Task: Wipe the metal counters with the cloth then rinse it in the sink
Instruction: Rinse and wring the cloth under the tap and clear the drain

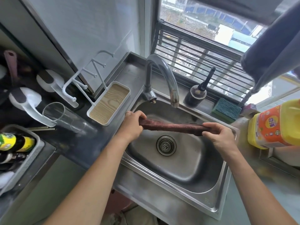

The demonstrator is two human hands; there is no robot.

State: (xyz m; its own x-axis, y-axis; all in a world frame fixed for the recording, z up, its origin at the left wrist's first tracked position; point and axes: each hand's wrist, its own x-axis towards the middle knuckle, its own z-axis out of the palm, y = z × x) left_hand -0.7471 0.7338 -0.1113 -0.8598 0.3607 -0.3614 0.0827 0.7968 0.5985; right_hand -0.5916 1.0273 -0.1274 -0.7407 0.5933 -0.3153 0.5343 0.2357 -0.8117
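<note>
Two hands hold the cloth [172, 127] over the basin of the steel sink [178, 169], roughly above the drain strainer [166, 145] and forward of the faucet [162, 78] spout. Left hand [132, 125] is closed in a fist around one end; right hand [218, 135] pinches the other end between thumb and fingers. The cloth is dark reddish-brown, rolled or twisted into a tight rope stretched nearly level between the hands, touching neither basin nor rim.

Progress, as judged: no water runs from the faucet and the basin holds none. The twisted shape suggests wringing, so the rinse is likely late or finishing. Whether the counters have been wiped cannot be confirmed; the steel surround [133, 75] looks dull with smudges. No drip visible from the cloth. Remaining, probably: finish wringing, shake out, set the cloth down.
</note>
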